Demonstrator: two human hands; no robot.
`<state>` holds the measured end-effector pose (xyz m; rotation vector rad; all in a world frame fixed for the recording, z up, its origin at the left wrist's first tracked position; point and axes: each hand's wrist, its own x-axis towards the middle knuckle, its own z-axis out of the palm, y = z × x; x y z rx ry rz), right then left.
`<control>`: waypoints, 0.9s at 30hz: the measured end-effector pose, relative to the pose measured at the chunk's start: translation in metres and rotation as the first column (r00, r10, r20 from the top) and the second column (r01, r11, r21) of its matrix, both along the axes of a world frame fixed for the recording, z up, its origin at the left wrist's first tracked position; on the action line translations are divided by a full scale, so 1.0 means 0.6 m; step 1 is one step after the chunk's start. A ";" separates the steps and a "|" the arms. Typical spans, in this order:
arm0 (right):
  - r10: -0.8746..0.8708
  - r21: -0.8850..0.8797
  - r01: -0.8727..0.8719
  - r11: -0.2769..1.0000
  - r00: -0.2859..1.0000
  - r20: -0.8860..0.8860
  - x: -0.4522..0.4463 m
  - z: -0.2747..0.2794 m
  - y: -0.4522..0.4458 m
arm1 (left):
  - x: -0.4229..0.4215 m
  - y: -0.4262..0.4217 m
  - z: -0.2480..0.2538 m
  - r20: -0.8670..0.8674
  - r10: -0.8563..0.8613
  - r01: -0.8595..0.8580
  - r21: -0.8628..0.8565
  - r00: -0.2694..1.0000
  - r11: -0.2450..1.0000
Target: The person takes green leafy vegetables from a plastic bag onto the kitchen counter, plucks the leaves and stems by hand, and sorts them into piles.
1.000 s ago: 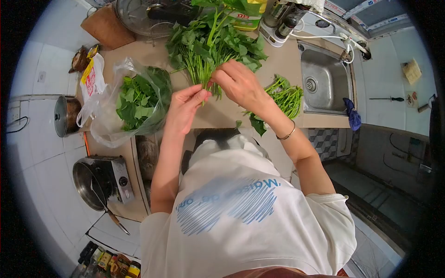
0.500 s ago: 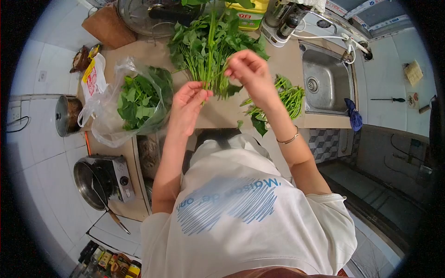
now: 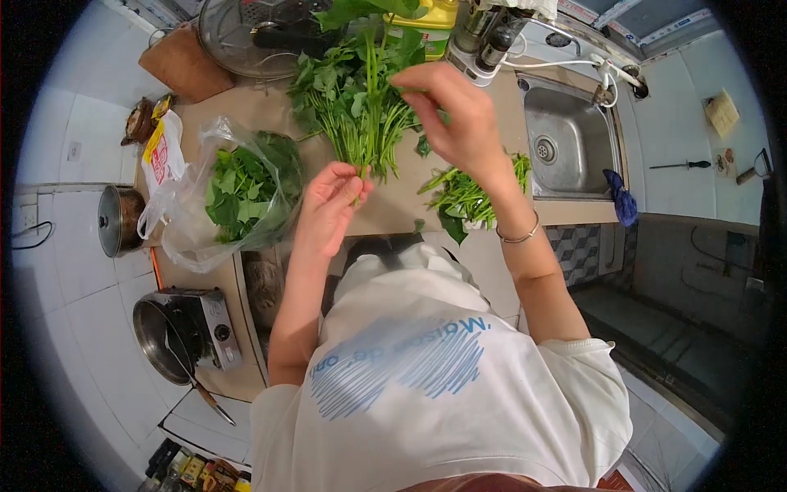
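Observation:
My left hand pinches the lower end of an upright green stem with leaves at its top. Behind it a bunch of leafy greens lies on the counter. Raised beside the stem, my right hand has its thumb and fingers bent toward each other; whatever is between the fingertips is too small to tell. Under my right wrist is a pile of green stems. To the left, a clear plastic bag holds green leaves.
A steel sink is set in the counter at the right, a blue cloth on its edge. Left are a lidded pot and a pan on a stove. A yellow-green jug and a wooden block stand behind.
My right hand has moved away from my left fingertips, up beside the stem. My left hand still pinches the stem. The whole view has shifted slightly.

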<state>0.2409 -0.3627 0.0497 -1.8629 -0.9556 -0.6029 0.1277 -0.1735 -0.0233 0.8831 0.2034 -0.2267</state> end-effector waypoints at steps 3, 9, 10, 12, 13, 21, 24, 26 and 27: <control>-0.077 -0.153 0.106 0.983 0.980 0.181 0.015 -0.020 0.008 | -0.003 -0.001 0.004 0.003 0.002 -0.002 -0.035 1.000 0.999; -0.003 -0.289 0.046 0.956 0.989 0.149 0.011 -0.026 -0.004 | -0.008 0.004 0.007 0.028 0.003 0.000 -0.099 1.000 0.995; -0.001 -0.289 0.044 0.956 0.989 0.149 0.010 -0.025 -0.004 | -0.008 0.005 0.007 0.025 -0.002 0.005 -0.116 1.000 0.993; 0.075 -0.347 -0.009 0.938 0.981 0.177 0.007 -0.021 -0.003 | -0.008 0.005 0.010 0.025 -0.004 0.006 -0.113 1.000 0.994; 0.076 -0.347 -0.010 0.938 0.981 0.177 0.007 -0.022 -0.002 | -0.008 0.005 0.012 0.024 -0.007 0.010 -0.110 1.000 0.994; 0.203 -0.253 -0.197 0.947 0.979 0.001 0.009 -0.045 -0.004 | -0.011 0.007 0.011 0.016 -0.034 0.035 -0.087 0.999 0.996; 0.209 -0.045 -0.245 0.969 0.899 -0.384 -0.010 -0.045 -0.001 | -0.010 0.005 0.015 0.014 -0.035 0.036 -0.063 0.999 0.997; 0.294 0.166 -0.245 0.955 0.727 -0.621 -0.020 -0.066 0.003 | -0.009 0.003 0.017 0.012 -0.033 0.034 -0.039 0.999 0.999; 0.401 0.363 -0.175 0.915 0.486 -0.776 -0.023 -0.078 0.007 | -0.008 0.002 0.017 0.017 -0.033 0.033 -0.032 0.999 0.999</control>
